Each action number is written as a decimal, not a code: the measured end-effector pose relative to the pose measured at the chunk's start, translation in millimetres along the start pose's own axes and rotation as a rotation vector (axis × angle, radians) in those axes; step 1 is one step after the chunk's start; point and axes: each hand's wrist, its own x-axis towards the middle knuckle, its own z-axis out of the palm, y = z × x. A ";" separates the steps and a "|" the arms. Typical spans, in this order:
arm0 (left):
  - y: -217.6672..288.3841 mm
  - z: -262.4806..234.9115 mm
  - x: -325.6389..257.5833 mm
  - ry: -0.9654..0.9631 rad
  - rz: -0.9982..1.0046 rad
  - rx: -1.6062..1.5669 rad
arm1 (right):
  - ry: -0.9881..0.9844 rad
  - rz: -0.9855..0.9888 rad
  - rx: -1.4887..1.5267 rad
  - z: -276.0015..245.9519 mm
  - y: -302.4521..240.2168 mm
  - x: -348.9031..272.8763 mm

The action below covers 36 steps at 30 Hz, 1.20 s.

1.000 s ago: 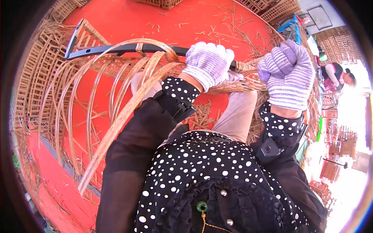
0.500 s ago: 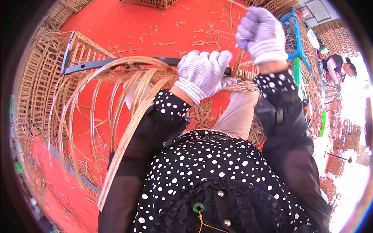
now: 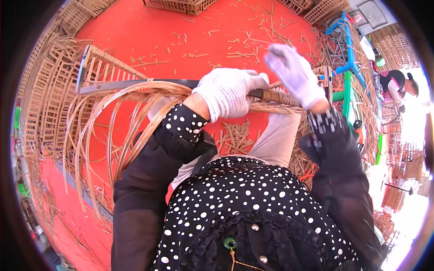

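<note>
A woven rattan piece with a dark frame bar [image 3: 120,85] lies across my knees. In a white knit glove, my left hand [image 3: 227,91] is closed around the bar, and long rattan strips [image 3: 108,131] loop down to its left. Right of this hand, pale cane is wound tightly round the bar, forming a wrapped section [image 3: 282,96]. My right hand [image 3: 294,74], also gloved, is raised just above that section. Its fingers are slightly blurred and spread apart, and I see nothing held in them.
Cut cane pieces [image 3: 235,137] are scattered on the red floor [image 3: 190,40] and between my legs. Stacked rattan lattices [image 3: 47,99] stand at the left. A blue metal frame [image 3: 349,45] is at the right, with a person [image 3: 393,86] bending beyond it.
My right hand has come down from its raised fist toward the bar, and its fingers have opened. My left hand has turned slightly on the bar, and the rattan loops have shifted.
</note>
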 end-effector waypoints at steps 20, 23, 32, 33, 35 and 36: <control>3.6 66.3 -44.1 0.746 -0.011 -0.068 | -0.235 0.184 0.472 5.2 -4.1 -7.4; -3.6 71.9 -22.4 0.614 -0.128 0.069 | -0.200 0.068 0.409 2.5 11.5 2.9; 4.1 101.0 2.2 0.323 -0.427 0.133 | -0.160 -0.078 0.174 -3.5 4.0 7.4; 6.9 97.1 3.7 0.357 -0.443 0.088 | -0.175 -0.071 0.177 1.3 3.5 9.9; 7.2 87.1 16.8 0.401 -0.429 -0.003 | -0.215 0.003 0.199 1.7 6.9 10.2; 8.7 84.0 24.3 0.417 -0.388 -0.063 | -0.239 0.076 0.202 -2.1 7.4 6.9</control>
